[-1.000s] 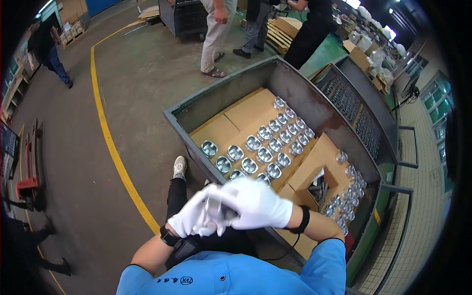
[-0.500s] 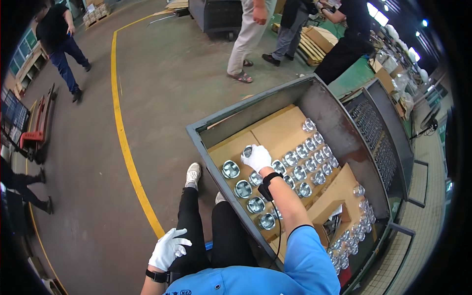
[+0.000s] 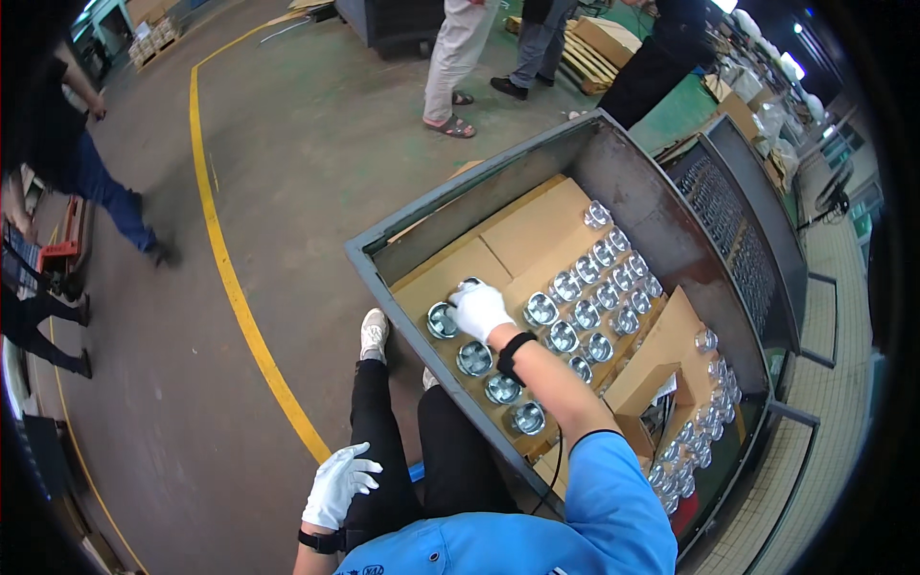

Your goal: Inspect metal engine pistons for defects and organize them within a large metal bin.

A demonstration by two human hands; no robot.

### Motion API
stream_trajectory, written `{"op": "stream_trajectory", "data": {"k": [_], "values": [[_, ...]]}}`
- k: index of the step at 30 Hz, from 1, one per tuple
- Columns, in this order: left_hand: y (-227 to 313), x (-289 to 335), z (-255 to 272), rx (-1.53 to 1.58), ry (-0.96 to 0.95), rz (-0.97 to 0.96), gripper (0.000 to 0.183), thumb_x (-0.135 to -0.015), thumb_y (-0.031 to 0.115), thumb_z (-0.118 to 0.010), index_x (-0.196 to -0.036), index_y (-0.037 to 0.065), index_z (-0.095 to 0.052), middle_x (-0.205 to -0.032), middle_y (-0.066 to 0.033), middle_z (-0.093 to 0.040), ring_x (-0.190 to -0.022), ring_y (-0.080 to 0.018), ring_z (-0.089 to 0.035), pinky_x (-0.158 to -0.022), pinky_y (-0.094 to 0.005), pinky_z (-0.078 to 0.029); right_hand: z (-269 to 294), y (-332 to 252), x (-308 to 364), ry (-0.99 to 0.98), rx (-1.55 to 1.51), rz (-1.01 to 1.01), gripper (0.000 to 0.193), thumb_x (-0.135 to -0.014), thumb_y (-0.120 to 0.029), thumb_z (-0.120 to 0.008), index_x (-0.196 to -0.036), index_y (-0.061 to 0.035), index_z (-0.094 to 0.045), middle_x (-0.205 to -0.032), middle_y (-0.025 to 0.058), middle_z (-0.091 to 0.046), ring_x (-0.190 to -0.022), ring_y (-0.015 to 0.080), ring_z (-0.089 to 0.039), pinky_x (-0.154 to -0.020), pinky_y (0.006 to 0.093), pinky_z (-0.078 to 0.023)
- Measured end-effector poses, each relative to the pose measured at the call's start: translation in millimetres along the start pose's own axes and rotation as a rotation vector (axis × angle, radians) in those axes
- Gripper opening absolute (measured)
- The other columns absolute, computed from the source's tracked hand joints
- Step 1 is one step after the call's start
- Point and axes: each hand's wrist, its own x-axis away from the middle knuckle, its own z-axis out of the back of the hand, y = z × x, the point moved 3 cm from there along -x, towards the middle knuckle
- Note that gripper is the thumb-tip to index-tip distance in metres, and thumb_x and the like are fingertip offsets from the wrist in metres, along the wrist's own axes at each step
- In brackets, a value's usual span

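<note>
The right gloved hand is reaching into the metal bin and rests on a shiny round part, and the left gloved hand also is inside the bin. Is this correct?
Not quite. In the head view the right hand does rest on a shiny round part in the metal bin, but the left hand hangs outside it, beside the leg.

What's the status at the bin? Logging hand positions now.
Right hand down on a shiny metal cup on the cardboard sheet in the steel bin. Left hand empty at the thigh. Nothing blocking.

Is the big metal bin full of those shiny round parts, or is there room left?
Partly filled. The metal bin holds rows of shiny round parts on cardboard sheets, much of them bare.
</note>
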Motion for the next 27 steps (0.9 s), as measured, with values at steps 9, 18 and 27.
{"op": "stream_trajectory", "data": {"k": [9,18,27], "values": [[-3.1,13.9,-4.7,-0.046,0.036,-0.026,0.044,-0.106,0.026,-0.048,-0.135,-0.006,-0.056,-0.102,-0.0239,-0.073,-0.075,-0.027,-0.072,-0.066,-0.0308,-0.058,-47.7,-19.9,-1.2,-0.043,0.141,-0.245,0.026,-0.08,-0.024,-0.063,-0.089,-0.0048,-0.079,-0.095,0.02,-0.071,-0.093,0.0337,-0.068,-0.078,0.043,-0.053],[-1.5,27.9,-1.9,-0.048,0.019,-0.089,0.045,-0.106,0.027,-0.049,-0.136,-0.006,-0.055,-0.107,-0.024,-0.071,-0.081,-0.0273,-0.071,-0.069,-0.0312,-0.059,-42.1,-14.2,5.6,0.032,0.112,-0.3,0.026,-0.079,-0.025,-0.065,-0.09,-0.0072,-0.08,-0.1,0.0178,-0.072,-0.097,0.0322,-0.068,-0.081,0.0422,-0.054],[-2.6,51.9,-13.1,-0.139,0.017,-0.079,0.04,-0.107,0.025,-0.05,-0.141,0.004,-0.056,-0.114,-0.0119,-0.071,-0.09,-0.0164,-0.069,-0.08,-0.027,-0.055,-32.1,-11.8,18.6,0.203,0.072,-0.056,0.028,-0.086,-0.034,-0.066,-0.079,-0.0099,-0.077,-0.08,0.0106,-0.073,-0.075,0.0266,-0.067,-0.074,0.0405,-0.052]]}}
